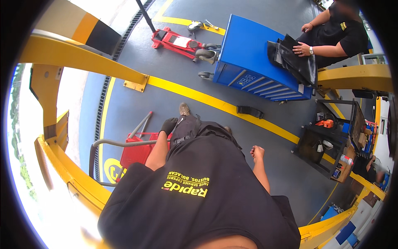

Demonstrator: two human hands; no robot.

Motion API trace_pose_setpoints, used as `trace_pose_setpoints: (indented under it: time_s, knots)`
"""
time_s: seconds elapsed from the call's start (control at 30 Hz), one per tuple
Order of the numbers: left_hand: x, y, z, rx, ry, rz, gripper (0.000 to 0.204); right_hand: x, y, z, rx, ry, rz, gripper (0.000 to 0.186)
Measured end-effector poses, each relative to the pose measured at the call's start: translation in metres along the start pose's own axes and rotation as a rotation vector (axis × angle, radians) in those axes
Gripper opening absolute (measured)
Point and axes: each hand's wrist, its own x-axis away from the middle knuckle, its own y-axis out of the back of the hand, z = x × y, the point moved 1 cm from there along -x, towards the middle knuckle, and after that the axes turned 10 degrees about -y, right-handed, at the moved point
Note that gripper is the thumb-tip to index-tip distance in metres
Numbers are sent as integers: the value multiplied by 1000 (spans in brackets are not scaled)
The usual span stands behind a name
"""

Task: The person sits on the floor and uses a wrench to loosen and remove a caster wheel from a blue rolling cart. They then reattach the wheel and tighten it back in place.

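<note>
The red cart (139,152) stands on the grey floor (174,83), low at the person's left side. Its grey tube handle (120,143) runs crosswise and ends at the left hand (168,125). That gloved hand is closed around the handle end. The right hand (257,153) is bare, loosely fisted, holding nothing, well apart from the cart. The left hand is therefore nearer.

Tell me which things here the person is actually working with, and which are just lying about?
In use:
left hand, gloved, on the grey handle
red cart under that handle
right hand, bare, closed, holding nothing visible

Lying about:
red floor jack
blue tool chest, another person leaning on it
black block on the yellow line
black shelf trolley
</note>
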Motion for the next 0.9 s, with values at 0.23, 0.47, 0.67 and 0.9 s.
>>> trace_pose_setpoints:
  time_s: [0.23, 0.47, 0.67, 0.9]
  knots:
    - [69, -36, -7, 13, 265, 169, 32, 34, -25, 130, 113, 400, 37, 17]
    - [80, -23, 39, 279, 414, -139, 24, 126, -125, 198, 630, 880, 107, 25]
    - [32, 4, -25, 860, 579, -291, 37, 128, -163, 212, 849, 849, 26, 30]
    - [64, 71, 7, 464, 551, -21, 45, 39, -184, 124, 482, 323, 44, 22]
